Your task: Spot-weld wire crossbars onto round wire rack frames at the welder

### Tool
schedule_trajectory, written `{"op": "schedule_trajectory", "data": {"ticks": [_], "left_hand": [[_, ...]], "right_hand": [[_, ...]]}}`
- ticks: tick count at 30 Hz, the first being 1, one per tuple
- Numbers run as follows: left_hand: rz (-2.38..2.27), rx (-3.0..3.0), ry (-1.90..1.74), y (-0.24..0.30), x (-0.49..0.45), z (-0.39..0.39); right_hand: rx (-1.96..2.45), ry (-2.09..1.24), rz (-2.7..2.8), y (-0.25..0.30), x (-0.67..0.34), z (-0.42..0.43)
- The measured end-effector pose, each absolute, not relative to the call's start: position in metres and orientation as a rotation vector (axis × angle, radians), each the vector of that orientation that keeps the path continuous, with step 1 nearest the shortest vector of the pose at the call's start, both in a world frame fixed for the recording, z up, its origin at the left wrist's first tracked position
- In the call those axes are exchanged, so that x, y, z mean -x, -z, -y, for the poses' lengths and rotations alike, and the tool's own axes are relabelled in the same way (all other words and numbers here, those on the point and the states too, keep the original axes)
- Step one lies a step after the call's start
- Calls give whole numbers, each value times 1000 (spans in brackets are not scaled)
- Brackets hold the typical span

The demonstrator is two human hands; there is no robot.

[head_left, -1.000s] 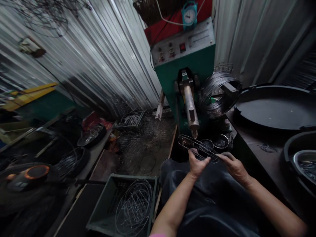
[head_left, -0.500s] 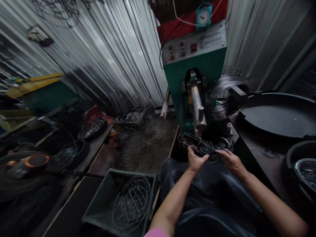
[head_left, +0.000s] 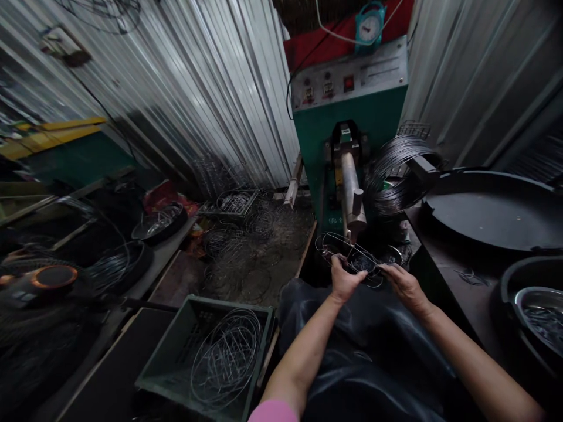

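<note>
Fingers of our left hand (head_left: 347, 284) curl around the near side of an oblong frame of thin silver wire (head_left: 360, 251), thumb parted from the index finger, with wire between them; exact fingertip contact is too dark to make out. Our right hand (head_left: 407, 285) has thumb and fingertips drawn together, pinching the frame's right end. We hold it between both hands, above our lap and its glossy black covering (head_left: 360, 351), right by the narrow lower tip of a grey metal cylinder (head_left: 352, 187); we cannot tell whether tip and wire touch. Our judgement is that we are lining up a spot of the frame with that tip, and the next move calls for a steady grip and fingers clear of it. Beyond rises a green metal machine cabinet (head_left: 373, 108), with a round coil of grey wire (head_left: 393, 181) just to its right. Lower left, a dark green plastic crate (head_left: 162, 372) holds looped silver wire pieces (head_left: 229, 357).
</note>
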State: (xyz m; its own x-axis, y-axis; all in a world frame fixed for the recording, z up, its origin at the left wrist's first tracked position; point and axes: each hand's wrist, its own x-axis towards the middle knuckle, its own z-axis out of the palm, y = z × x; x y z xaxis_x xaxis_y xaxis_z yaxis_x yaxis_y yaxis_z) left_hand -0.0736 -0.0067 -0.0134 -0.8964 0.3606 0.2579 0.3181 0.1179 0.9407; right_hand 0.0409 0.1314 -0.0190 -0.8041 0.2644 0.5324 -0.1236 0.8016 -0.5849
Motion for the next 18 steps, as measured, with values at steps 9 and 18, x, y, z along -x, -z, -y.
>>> {"op": "schedule_trajectory", "data": {"ticks": [9, 18], "left_hand": [[-2282, -614, -1914, 0, 74, 9], [-2226, -542, -1894, 1, 69, 10]], "right_hand": [[110, -810, 2367, 15, -36, -133], [118, -875, 2353, 11, -37, -129]]}}
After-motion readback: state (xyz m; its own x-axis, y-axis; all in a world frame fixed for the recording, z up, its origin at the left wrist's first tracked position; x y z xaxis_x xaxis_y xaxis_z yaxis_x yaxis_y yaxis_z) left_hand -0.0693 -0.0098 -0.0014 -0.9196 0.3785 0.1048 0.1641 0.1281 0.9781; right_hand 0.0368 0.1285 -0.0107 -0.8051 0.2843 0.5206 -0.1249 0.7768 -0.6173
